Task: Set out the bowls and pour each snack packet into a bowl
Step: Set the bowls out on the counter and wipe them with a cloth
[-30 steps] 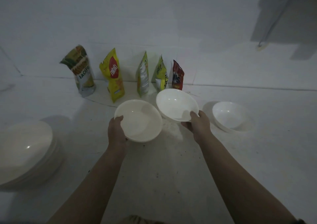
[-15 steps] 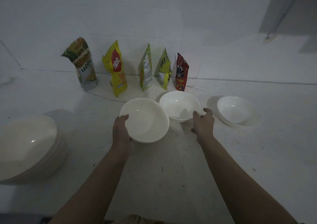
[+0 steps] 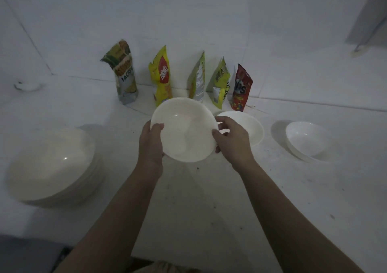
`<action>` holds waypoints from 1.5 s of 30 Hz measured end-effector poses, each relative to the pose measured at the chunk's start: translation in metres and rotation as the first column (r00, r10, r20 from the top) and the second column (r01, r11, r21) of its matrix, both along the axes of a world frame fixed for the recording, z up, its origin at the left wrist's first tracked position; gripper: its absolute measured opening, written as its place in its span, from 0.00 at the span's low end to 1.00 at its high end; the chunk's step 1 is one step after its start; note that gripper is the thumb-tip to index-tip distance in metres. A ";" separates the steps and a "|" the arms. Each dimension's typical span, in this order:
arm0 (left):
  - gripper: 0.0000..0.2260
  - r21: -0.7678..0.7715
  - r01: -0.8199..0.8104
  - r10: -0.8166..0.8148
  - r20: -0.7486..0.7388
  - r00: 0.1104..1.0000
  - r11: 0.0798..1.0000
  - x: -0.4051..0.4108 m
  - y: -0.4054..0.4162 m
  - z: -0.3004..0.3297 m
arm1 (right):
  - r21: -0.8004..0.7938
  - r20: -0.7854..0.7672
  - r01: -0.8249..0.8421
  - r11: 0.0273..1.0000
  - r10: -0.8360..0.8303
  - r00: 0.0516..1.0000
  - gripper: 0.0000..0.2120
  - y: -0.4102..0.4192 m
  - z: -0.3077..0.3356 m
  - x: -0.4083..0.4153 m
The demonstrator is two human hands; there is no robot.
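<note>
Both hands hold one white bowl (image 3: 184, 130) at frame centre.
Left hand (image 3: 151, 140) and right hand (image 3: 232, 139) fingers clamp its opposite rims; glossy, empty, tilted.

A single head-worn wide-angle camera is looking forward and down from close above the white floor (image 3: 188, 199), facing a row of snack packets (image 3: 161, 76) standing against the wall (image 3: 188, 11), both forearms reaching in from below.

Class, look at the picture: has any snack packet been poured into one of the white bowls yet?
No: the held white bowl and the two white bowls set down, middle and right, show only bare white insides.
</note>
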State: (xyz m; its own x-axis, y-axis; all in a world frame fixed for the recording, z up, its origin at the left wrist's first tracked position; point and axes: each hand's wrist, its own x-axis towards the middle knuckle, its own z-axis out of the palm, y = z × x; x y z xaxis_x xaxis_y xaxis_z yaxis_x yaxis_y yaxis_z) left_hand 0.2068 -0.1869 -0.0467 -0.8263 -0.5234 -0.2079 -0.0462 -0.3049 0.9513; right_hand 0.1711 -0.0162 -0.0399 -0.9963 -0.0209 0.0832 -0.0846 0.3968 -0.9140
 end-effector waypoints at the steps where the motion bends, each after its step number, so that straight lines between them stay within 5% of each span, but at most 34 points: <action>1: 0.09 -0.025 0.006 -0.006 0.002 1.000 1.000 0.000 -0.010 0.003 | 0.003 -0.032 0.007 1.000 -0.007 0.999 0.15 -0.009 0.005 0.000; 7: 0.10 -0.149 -0.019 0.003 -0.107 0.994 0.989 -0.012 -0.087 0.033 | -0.086 -0.167 0.039 0.996 -0.053 0.985 0.16 -0.076 0.032 -0.004; 11: 0.17 -0.259 -0.008 -0.004 -0.046 0.999 0.966 -0.031 -0.152 0.053 | -0.294 -0.066 0.130 0.947 -0.155 0.986 0.15 -0.123 0.038 -0.007; 17: 0.21 -0.371 0.019 0.001 0.054 0.999 0.929 -0.048 -0.237 0.048 | -0.598 0.186 0.307 0.740 -0.244 0.952 0.16 -0.183 0.023 -0.008; 30: 0.22 -0.210 0.089 -0.032 0.261 0.965 0.974 -0.053 -0.317 -0.018 | -0.575 0.392 0.590 0.567 -0.442 0.807 0.21 -0.239 -0.043 0.013; 38: 0.23 -0.117 0.177 -0.133 0.313 0.941 0.977 -0.063 -0.330 -0.041 | -0.571 0.437 0.624 0.533 -0.446 0.781 0.24 -0.239 -0.060 0.021; 45: 0.29 -0.168 0.063 -0.010 0.296 0.955 0.984 -0.055 -0.338 -0.057 | -0.651 0.450 0.580 0.490 -0.366 0.815 0.25 -0.241 -0.063 0.025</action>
State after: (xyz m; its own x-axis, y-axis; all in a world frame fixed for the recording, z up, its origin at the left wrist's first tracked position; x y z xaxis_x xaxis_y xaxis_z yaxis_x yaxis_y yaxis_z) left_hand 0.1515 -0.5248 -0.1038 -0.7618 -0.5436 -0.3524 -0.3388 -0.1293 0.9319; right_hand 0.1957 -0.2571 -0.1026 -0.8224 0.4198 -0.3840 0.1453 -0.4976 -0.8552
